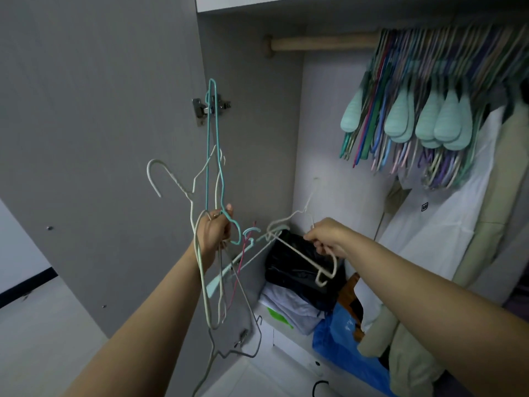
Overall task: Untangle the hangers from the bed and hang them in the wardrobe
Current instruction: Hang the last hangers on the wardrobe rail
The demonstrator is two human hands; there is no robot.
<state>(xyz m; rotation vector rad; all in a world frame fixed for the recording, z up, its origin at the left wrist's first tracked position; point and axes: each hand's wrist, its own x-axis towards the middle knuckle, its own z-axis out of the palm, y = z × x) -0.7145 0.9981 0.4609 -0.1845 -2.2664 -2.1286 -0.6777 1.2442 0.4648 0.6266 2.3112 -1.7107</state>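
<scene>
Separating one hanger at the open wardrobe.
Our left hand (214, 233) grips the tangled bundle (211, 196); right hand (326, 239) pinches a cream hanger (300, 253), frame centre. Next, probably: free it, hook onto rail (323, 43).

Domestic bedroom wardrobe, interior. Shown by: grey laminate door (100, 138) on a metal hinge (200, 108); round wooden rail (323, 43) crowded with pastel plastic hangers (429, 110); white shirt (446, 213) hung at the right edge; folded clothes (289, 308) and bags stacked on the wardrobe floor.
</scene>
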